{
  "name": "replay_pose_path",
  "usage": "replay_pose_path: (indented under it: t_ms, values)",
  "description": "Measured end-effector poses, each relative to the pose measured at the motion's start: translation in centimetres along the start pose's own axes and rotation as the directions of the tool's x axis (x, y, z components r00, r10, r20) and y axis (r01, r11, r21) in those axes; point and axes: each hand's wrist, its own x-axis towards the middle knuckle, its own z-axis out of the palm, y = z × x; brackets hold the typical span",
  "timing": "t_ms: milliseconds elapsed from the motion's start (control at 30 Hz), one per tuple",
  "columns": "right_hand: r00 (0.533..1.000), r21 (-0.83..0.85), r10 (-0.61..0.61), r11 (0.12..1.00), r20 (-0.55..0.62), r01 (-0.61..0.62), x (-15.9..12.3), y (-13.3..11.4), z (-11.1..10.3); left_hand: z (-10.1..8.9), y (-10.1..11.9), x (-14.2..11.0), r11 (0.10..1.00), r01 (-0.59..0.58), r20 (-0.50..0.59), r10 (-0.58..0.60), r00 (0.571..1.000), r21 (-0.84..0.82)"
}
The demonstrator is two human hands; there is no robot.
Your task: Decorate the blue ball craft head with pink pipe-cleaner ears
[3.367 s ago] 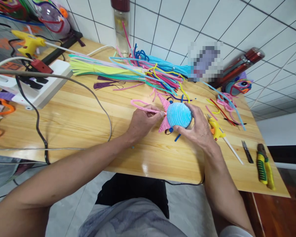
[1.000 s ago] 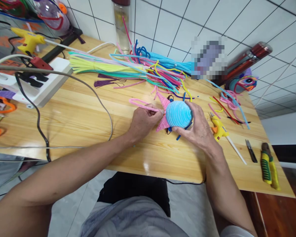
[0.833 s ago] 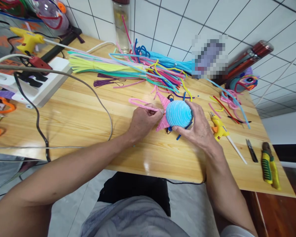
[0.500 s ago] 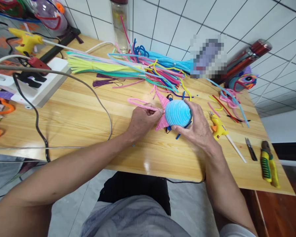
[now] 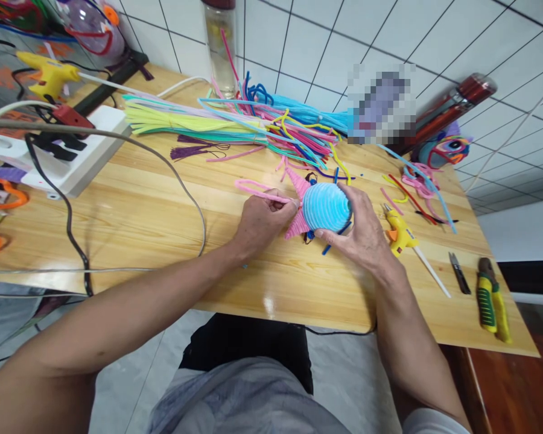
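My right hand (image 5: 362, 232) is wrapped around the right side of a ball wound in light blue pipe cleaner (image 5: 326, 207). Two pink pointed pieces (image 5: 297, 182) join the ball's left side, with dark blue bits showing beside them. Between thumb and fingers, my left hand (image 5: 266, 220) pinches a pink pipe cleaner (image 5: 248, 187), bent into a loop at its far end. Its near end meets the spot between the pink points; the fingertips hide the exact contact. Close to my right hand lies a yellow glue gun (image 5: 401, 234) with a white stick in it.
Behind the ball lie bundles of coloured pipe cleaners (image 5: 194, 117). Small snips (image 5: 459, 273) and green-yellow pliers (image 5: 492, 301) rest at the right. A white power strip (image 5: 90, 150) with trailing cables and a second yellow glue gun (image 5: 47, 75) occupy the left. A bottle (image 5: 221, 54) stands by the wall.
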Motion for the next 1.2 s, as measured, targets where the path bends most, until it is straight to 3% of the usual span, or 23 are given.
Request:
replay_pose_path:
  t_ms: [1200]
  values:
    - [1.000, -0.002, 0.012, 1.000, 0.001, -0.012, 0.09, -0.26, -0.12, -0.12, 0.18, 0.00, 1.000, -0.007, 0.001, 0.007, 1.000, 0.020]
